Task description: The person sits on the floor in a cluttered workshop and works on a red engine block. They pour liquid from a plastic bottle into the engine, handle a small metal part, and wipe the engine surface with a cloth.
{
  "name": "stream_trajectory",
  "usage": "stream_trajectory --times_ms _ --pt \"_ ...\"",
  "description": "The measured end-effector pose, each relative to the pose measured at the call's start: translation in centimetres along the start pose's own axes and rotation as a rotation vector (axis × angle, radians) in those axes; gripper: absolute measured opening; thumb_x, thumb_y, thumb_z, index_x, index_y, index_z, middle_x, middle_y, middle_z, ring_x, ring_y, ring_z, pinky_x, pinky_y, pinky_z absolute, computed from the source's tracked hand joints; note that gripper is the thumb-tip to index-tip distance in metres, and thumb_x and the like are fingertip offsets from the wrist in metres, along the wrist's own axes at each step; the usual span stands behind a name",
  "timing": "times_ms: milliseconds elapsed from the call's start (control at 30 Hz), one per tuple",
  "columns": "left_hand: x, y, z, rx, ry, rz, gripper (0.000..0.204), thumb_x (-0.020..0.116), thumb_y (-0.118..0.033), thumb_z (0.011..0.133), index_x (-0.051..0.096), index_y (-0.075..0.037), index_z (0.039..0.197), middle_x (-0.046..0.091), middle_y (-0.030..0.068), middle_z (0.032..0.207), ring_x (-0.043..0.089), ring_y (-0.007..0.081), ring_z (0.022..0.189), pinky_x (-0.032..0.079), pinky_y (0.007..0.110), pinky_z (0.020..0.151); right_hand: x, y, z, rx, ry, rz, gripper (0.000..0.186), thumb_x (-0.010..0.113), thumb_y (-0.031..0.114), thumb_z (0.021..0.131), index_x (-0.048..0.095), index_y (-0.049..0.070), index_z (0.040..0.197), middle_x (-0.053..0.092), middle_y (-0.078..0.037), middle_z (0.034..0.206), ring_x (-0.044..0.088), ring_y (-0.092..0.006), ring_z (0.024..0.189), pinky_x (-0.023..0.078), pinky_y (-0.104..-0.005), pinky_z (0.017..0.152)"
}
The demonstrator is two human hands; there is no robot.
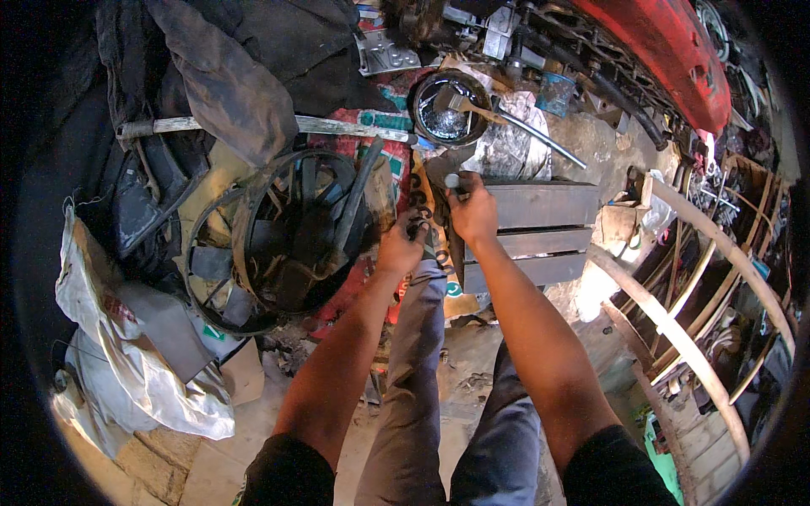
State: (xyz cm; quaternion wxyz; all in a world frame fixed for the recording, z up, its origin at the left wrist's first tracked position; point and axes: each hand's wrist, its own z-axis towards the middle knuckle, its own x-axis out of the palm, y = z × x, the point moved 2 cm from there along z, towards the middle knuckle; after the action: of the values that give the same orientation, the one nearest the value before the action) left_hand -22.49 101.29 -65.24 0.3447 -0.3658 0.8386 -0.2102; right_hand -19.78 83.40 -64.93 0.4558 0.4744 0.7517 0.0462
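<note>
1. Nearest the viewer, the person's legs in grey trousers point(403, 396) extend forward, a forearm on either side.
2. Left hand point(401, 246): fingers curled inward, above the far end of the left trouser leg. A small dark shape shows at the fingertips; whether it is gripped, I cannot tell.
3. Right hand point(475, 211): grasping a small cylindrical piece point(453, 180) with a pale round end, thumb and fingers around it. This piece is just ahead and to the right of the left hand.
4. Right of the right hand: a slatted grey wooden stand point(540, 207), its boards running crosswise.
5. Left of the left hand: a round black bin point(272, 325) filled with dark scrap parts. A crumpled white sack point(126, 337) lies farther left.
6. At the right side: curved wooden bars point(675, 316), loose sticks behind them.
7. Beyond the hands: a round pan point(413, 108) containing dark, shiny liquid. A brush point(462, 103) lies across its rim. Just right, a metal tube point(548, 142) rests over a stained white cloth point(519, 156).
8. Farther off: a blue can point(555, 94), a metal tray point(386, 57) bearing small round parts, and, upper right, a large red panel point(666, 51).
</note>
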Motion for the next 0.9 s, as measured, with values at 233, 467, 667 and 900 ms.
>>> stream_trajectory --times_ms 233,467,667,900 --pt "-3.8 -4.9 -7.3 -0.105 0.039 0.086 0.051 0.066 -0.037 0.098 0.057 -0.010 0.140 0.071 0.0262 0.117 0.068 0.0457 0.109 0.055 0.051 0.090 -4.1 -3.9 -7.7 -0.124 -0.072 0.199 0.051 0.072 0.013 0.093 0.056 0.006 0.141 0.073 -0.019 0.115 0.071 -0.0284 0.107 0.054 -0.0381 0.091" --pt "-3.6 -1.5 -16.6 0.064 -0.055 0.060 0.055 0.068 -0.036 0.096 0.056 -0.008 0.142 0.069 0.0256 0.122 0.068 0.0442 0.112 0.055 0.049 0.092 -17.4 -11.4 -19.4 0.256 -0.132 0.684 0.042 0.062 0.006 0.100 0.054 0.004 0.141 0.071 -0.012 0.115 0.066 -0.0184 0.101 0.055 -0.0325 0.085" --pt "-3.8 -8.1 -22.8 -0.012 -0.003 0.093 0.053 0.070 -0.025 0.095 0.055 -0.008 0.144 0.067 0.0203 0.130 0.067 0.0310 0.117 0.052 0.039 0.099 -27.3 -18.7 -25.5 0.385 -0.294 0.765 0.038 0.058 0.005 0.102 0.054 0.004 0.140 0.071 -0.012 0.116 0.065 -0.0183 0.105 0.052 -0.0334 0.089" --pt "1.9 -12.9 -25.7 -0.094 0.042 0.321 0.052 0.070 -0.025 0.096 0.055 -0.010 0.143 0.067 0.0179 0.128 0.067 0.0300 0.115 0.054 0.040 0.096 -37.4 -26.1 -31.2 0.358 -0.324 0.789 0.039 0.057 0.009 0.104 0.052 0.001 0.142 0.068 -0.017 0.127 0.063 -0.0239 0.120 0.048 -0.0380 0.103"
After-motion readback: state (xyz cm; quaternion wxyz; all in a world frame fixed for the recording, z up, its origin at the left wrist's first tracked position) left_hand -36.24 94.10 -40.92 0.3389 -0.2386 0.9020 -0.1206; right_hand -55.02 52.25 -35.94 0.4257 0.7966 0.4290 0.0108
